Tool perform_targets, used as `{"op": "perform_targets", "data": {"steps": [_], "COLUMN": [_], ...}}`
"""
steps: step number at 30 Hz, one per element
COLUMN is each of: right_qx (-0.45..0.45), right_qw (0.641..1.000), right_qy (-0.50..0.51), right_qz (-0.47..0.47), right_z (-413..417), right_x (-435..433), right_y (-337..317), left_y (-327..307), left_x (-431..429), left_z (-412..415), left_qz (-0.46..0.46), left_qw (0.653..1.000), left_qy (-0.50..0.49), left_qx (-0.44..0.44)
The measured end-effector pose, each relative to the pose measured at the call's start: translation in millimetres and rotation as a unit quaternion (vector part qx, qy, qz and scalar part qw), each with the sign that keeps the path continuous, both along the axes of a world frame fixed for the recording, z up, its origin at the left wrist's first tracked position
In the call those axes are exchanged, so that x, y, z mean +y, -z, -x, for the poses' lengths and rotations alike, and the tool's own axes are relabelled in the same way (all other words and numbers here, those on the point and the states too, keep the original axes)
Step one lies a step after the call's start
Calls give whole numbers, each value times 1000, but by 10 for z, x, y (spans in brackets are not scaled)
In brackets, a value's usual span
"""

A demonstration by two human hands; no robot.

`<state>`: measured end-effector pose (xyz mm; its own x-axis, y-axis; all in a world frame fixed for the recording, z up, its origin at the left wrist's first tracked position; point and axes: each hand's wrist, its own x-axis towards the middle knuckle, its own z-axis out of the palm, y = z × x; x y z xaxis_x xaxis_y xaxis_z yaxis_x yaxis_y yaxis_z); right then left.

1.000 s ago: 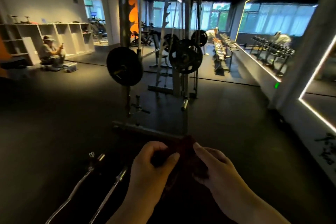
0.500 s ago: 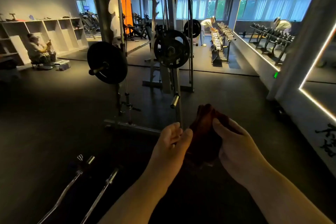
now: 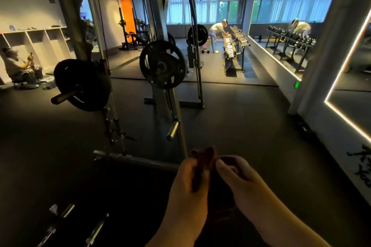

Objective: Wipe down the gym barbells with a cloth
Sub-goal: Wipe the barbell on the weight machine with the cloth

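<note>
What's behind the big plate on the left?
A grey rack upright stands right behind the plate; the bar sleeve pokes out in front. The plate hides the rest of the bar.

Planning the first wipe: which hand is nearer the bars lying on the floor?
Left. The left hand is to the right of the bars; the right hand is farther right, beyond the left one. Both hold the cloth.
</note>
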<state>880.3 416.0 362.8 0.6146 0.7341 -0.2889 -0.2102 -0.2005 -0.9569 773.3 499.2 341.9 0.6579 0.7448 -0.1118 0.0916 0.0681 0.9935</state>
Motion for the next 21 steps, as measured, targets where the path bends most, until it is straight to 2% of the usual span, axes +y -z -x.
{"op": "perform_targets", "data": {"steps": [4, 6, 8, 10, 12, 14, 16, 19, 21], "right_qx": [-138, -198, -235, -220, -168, -179, -176, -59, -79], "right_qw": [989, 980, 971, 974, 984, 981, 982, 996, 995], "right_qy": [-16, -14, -7, 5, 28, 56, 56, -29, -22], "right_qz": [-40, -28, -32, -58, -57, -46, -49, -63, -58], "right_z": [-602, -945, -1258, -1555, -1868, -2132, -2503, -3049, -3425], "right_x": [266, 454, 725, 1073, 1484, 1799, 2068, 2363, 2546], "right_y": [65, 68, 66, 54, 47, 47, -1, -157, -166], "left_y": [23, 18, -34, -91, -144, -240, -313, -444, -473], "left_x": [364, 601, 866, 1173, 1523, 1818, 2097, 2342, 2460], "left_z": [-653, -1005, -1349, -1662, -2000, -2251, -2614, -3164, -3494], "left_qz": [45, 72, 39, -1, -25, -45, -45, -14, -11], "left_qw": [999, 997, 997, 995, 994, 994, 997, 999, 997], "left_qy": [-15, -32, -70, -103, -104, -93, -59, 46, 81], "left_qx": [2, 5, 7, 1, -10, -21, -21, -9, -10]}}
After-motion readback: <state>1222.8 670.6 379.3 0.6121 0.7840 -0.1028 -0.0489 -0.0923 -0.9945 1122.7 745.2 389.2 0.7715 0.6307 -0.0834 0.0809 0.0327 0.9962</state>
